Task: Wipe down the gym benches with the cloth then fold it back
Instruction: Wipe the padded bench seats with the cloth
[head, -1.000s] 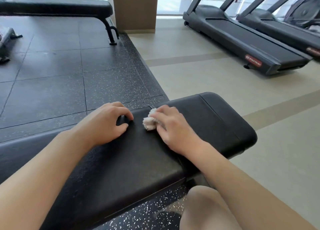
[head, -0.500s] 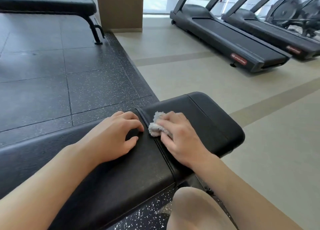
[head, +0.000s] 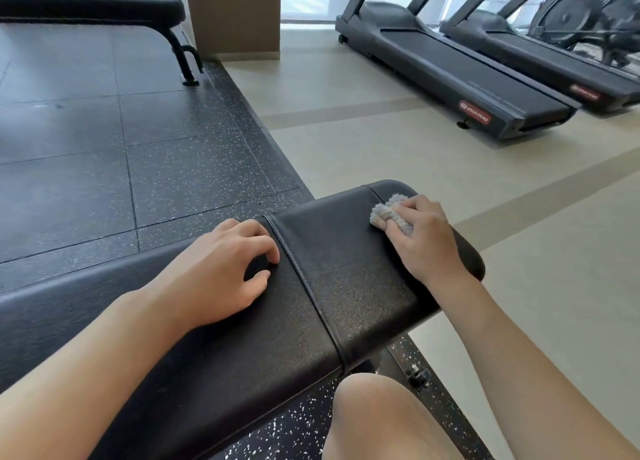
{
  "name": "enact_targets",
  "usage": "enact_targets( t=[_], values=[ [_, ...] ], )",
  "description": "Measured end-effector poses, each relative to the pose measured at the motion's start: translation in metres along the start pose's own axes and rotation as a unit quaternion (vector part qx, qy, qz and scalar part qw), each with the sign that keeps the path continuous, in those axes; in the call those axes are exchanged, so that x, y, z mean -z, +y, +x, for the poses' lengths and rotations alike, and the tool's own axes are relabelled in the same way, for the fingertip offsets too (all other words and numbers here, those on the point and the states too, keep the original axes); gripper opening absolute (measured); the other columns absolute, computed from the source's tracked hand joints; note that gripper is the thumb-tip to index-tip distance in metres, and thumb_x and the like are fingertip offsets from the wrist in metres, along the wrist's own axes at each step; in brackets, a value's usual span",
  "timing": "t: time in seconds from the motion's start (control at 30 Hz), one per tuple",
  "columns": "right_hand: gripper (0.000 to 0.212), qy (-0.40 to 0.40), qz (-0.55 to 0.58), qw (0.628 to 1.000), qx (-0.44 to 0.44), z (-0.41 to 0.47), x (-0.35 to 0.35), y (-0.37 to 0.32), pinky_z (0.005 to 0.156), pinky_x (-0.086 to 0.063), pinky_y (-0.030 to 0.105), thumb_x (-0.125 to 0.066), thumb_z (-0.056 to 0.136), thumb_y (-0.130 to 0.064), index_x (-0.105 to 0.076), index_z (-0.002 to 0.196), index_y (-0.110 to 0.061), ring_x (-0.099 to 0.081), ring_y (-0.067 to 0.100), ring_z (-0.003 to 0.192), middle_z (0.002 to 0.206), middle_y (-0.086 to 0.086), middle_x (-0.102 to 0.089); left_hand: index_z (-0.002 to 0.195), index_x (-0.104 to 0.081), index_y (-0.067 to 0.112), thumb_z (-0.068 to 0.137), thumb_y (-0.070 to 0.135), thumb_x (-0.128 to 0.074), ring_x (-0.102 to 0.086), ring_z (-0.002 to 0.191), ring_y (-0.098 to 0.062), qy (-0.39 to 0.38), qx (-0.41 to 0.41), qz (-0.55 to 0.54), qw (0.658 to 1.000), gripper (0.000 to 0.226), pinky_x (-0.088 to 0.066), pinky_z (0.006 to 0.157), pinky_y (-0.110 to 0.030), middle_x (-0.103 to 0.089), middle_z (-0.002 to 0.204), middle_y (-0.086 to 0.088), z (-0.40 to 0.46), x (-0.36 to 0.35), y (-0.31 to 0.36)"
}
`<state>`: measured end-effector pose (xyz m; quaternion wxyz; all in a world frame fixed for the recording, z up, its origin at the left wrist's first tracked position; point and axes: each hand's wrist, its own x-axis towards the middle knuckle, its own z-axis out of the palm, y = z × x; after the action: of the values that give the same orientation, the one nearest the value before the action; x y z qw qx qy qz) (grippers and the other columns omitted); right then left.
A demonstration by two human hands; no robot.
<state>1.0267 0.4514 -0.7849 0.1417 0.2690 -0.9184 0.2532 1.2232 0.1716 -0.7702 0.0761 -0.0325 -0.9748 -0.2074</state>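
Nubby crumpled cloth (head: 389, 212), grained bench (head: 346, 279)

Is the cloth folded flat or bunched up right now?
Bunched up. The cloth shows as a crumpled wad gripped under the right hand, pressed on the near bench close to its end; no flat folds show.

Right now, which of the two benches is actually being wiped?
The near bench, right under the person. The right hand presses the cloth near its far end and the left hand rests on it. The far bench stands untouched.
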Motion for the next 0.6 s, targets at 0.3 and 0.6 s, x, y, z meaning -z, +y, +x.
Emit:
enact_targets(
  t=[0.3,0.6],
  values=[
    [0.022,-0.106,0.113,0.978,0.140,-0.072,-0.002,-0.097,0.097,-0.045,0.036,-0.064,0.090,-0.020,-0.075,0.109,-0.023,-0.052,0.018,0.104,0.110,-0.010,-0.060,0.110,-0.066,0.041,0.090,0.032,-0.069,-0.048,0.108,-0.010,-0.006,-0.003,0.003,1.000,0.022,-0.047,0.099,-0.036,-0.055,0.116,0.024,-0.001,0.002,0.001],
    [0.017,-0.030,-0.017,0.999,0.010,-0.037,0.045,0.049,0.097,-0.043,0.035,-0.068,0.094,-0.013,-0.076,0.108,-0.012,-0.054,0.031,0.104,0.108,0.001,-0.060,0.125,-0.064,0.045,0.089,0.047,-0.056,-0.049,0.125,-0.004,-0.008,-0.080,0.006,0.997,0.037,-0.047,0.107,-0.033,-0.052,0.133,0.028,-0.002,-0.017,0.032]
  ],
)
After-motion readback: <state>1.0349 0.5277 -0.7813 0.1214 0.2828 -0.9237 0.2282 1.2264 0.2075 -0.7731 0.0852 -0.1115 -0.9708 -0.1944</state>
